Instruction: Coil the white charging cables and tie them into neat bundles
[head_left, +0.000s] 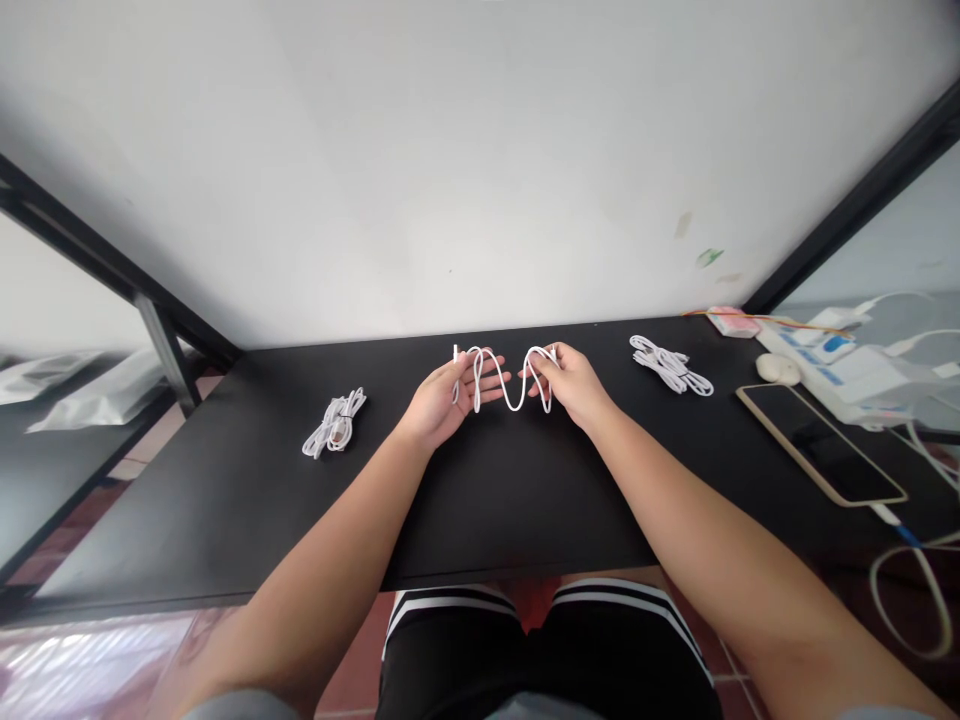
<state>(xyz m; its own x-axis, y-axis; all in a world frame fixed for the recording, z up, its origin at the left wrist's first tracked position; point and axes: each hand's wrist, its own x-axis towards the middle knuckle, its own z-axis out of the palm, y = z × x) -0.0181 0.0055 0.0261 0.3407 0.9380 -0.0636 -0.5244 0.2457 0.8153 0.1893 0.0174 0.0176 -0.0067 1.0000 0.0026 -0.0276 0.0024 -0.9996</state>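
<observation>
Both hands hold one white cable (pixel 512 398) above the far middle of the black table (pixel 495 500). My left hand (pixel 442 400) has its fingers spread with loops of the cable draped over them and a plug end sticking up. My right hand (pixel 570 385) pinches another loop of the same cable. The cable sags in a curve between the two hands.
A bundled white cable (pixel 335 422) lies to the left, a looser one (pixel 670 365) to the right. A phone (pixel 821 442) on a charging lead, a white mouse (pixel 778 368) and a power strip (pixel 832 365) sit at the right edge. A white wall stands behind.
</observation>
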